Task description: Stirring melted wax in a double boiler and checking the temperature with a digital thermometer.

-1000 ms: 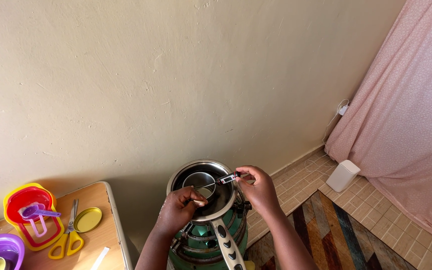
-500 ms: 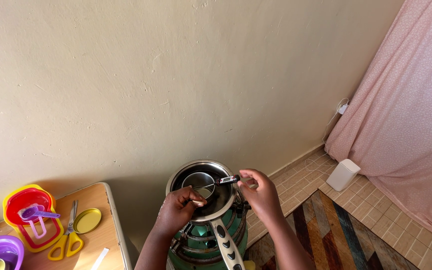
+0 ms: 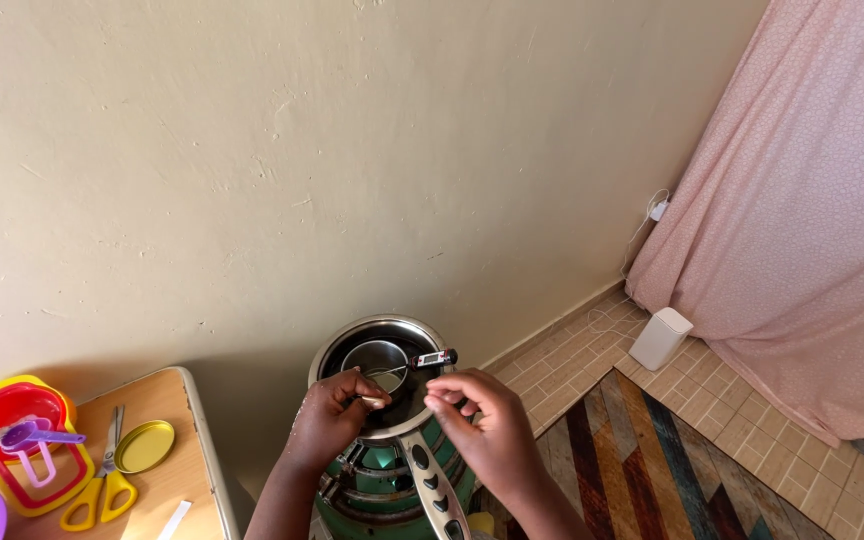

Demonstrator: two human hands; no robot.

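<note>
At the stove, low centre: a steel saucepan [image 3: 384,372] sits on a green stove [image 3: 382,480]; its long handle [image 3: 430,490] points toward the person.
Inner vessel: a smaller metal cup [image 3: 376,358] stands inside the saucepan, toward its far left wall.
Thermometer: a slim probe thermometer [image 3: 430,358] lies across the saucepan's right rim, dark head outward, thin probe slanting down toward the cup.
Left hand [image 3: 330,418]: curled over the near rim of the saucepan, fingertips pinched on something small; what it is, cannot tell.
Right hand [image 3: 480,425]: raised just beside the near-right rim, fingers loosely gathered, thumb to forefinger; just below the thermometer head, contact cannot be told.
Edges: the saucepan's far rim is near the cream wall [image 3: 302,170]; the tabletop [image 3: 192,470] edge stands apart to the left, with a bare gap between it and the stove.
Tabletop load: yellow-handled scissors [image 3: 102,470], a yellow lid [image 3: 146,446], nested coloured measuring cups [image 3: 17,430].
Open room: striped rug [image 3: 652,470] and tiled floor [image 3: 592,350] lie right of the stove; a white box [image 3: 660,338] and pink curtain [image 3: 802,220] stand well apart.
</note>
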